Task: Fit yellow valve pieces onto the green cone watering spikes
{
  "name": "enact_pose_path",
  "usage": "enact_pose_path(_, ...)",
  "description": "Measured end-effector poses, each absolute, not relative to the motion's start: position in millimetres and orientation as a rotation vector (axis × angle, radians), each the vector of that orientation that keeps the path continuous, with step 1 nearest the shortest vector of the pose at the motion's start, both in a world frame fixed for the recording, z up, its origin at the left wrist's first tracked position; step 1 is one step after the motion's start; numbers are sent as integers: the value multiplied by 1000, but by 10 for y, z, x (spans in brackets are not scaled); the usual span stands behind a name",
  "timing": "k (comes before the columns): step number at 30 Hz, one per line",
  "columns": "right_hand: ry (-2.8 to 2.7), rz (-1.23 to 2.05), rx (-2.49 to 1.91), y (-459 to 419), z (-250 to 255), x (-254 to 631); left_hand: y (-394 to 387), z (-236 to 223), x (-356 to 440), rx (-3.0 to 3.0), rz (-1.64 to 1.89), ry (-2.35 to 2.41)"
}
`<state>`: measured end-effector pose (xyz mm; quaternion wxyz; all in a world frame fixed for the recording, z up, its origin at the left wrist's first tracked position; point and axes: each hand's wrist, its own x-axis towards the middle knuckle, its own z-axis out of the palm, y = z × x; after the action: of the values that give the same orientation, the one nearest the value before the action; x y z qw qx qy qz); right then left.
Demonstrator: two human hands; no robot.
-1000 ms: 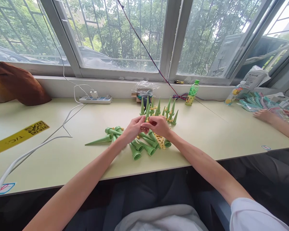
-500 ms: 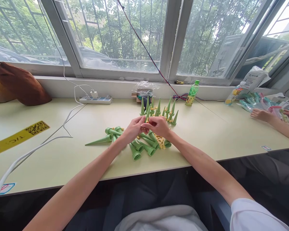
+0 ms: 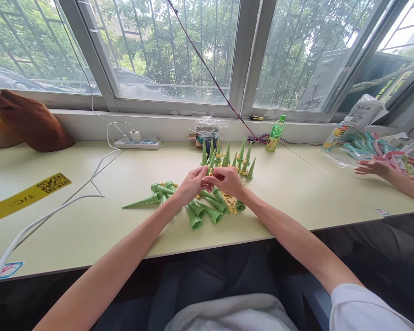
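Closest to me, just below the grips, I saw loose green spikes (image 3: 195,220) on the worktop (image 3: 100,234), their hollow, ridged ends open; I could make out nothing inside those facing me. A heap of yellow pieces (image 3: 232,205) lay just below the right grip (image 3: 228,179). My left grip (image 3: 192,181) was closed on an upright green spike (image 3: 211,162), with a yellow piece (image 3: 211,174) showing low on it. The right grip was curled shut against that spot, its fingertips hidden, so I could not tell what they pinched.

Just beyond the grips stood a cluster of green spikes (image 3: 227,153) fitted with yellow pieces. Behind them sat a small box (image 3: 192,137) topped with clear film (image 3: 211,122); its dark contents were unclear. Farther right stood a green-capped bottle (image 3: 275,134), and well beyond it a clear bottle (image 3: 336,133) with a yellow label, near another person's hand (image 3: 373,168).
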<state>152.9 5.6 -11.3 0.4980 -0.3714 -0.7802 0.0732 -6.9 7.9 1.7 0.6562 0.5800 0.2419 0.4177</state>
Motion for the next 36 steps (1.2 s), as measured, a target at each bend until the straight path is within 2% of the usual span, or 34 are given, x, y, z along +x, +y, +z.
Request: enact_pose_path(36,-1842,407,-844,-24,-64,1497,55,68,-107,1292,882,532)
